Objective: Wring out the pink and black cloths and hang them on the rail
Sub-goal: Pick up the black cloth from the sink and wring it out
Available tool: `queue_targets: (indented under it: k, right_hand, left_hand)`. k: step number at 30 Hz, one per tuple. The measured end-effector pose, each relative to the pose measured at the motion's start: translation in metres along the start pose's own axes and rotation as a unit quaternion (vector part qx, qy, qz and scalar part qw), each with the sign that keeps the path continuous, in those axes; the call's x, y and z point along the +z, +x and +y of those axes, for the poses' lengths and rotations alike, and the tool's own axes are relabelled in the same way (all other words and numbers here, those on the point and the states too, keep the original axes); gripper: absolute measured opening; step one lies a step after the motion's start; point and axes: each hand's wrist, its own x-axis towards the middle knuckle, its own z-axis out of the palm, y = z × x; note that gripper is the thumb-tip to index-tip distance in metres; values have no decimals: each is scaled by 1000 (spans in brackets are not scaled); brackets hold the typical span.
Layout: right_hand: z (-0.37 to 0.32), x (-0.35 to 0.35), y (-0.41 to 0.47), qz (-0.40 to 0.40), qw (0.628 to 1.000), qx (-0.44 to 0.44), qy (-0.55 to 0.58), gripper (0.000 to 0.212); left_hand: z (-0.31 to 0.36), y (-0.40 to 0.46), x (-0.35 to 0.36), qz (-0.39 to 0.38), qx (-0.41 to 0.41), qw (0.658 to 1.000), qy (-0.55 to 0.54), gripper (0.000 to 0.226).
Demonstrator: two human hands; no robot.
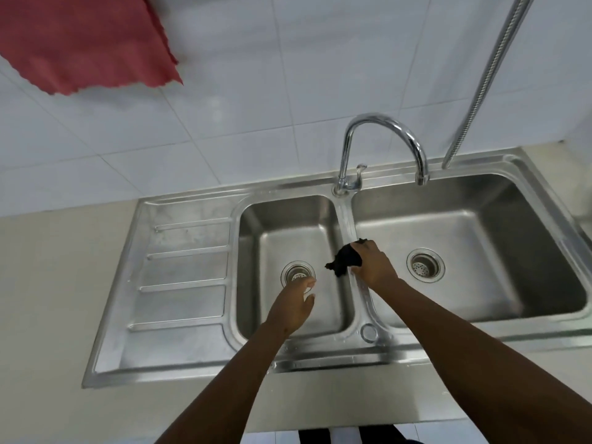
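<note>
At the kitchen sink (192, 363): a person's right hand (373, 267) is closed around a bunched black cloth (345, 259), holding it over the divider between the two basins, w/ a ragged tail poking out toward the left basin. The left hand (293, 307) hovers over the left basin near its drain (298, 273), fingers loosely spread, holding nothing and apart from the cloth. The pink cloth (80, 43) hangs at top left against the tiled wall; the rail itself is out of view, so whether it sits on it can't be confirmed, but it looks already hung.

Handling, as a judgement: the black cloth looks small, soft and limp, prob. wet and so a bit heavier and slicker than dry fabric. Nothing fragile about it; it should take a hard twist. Best hold is likely one end in each fist, so the free hand would take the loose tail on the left basin side, then twist opp. ways over a basin. The tap (384, 145) shows no water running.
</note>
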Motion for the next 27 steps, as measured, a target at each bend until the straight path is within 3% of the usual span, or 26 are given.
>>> queue_targets:
  k: [7, 15, 18, 23, 25, 27]
  right_hand:
    - [9, 0, -3, 42, 999, -18, 27, 20]
    - [-9, -49, -33, 81, 984, -63, 144, 30]
    - [-26, -75, -57, 88, 973, -84, 194, 35]
    - [-55, -99, -95, 34, 937, -127, 323, 48]
    - [-62, -102, -102, 27, 924, -143, 353, 44]
    - [-67, -101, -106, 25, 919, -145, 366, 39]
  left_hand:
    - [-5, -15, 10, 19, -16, 999, -44, 31]
    - [1, -23, 7, 28, -7, 996, -89, 31]
    - [15, -21, 1, 24, -2, 992, -121, 46]
    - [47, -7, -11, 3, 35, 988, -152, 103]
    - [59, -1, -14, -11, 61, 984, -169, 110]
    - [65, 3, -16, -31, 81, 970, -226, 99]
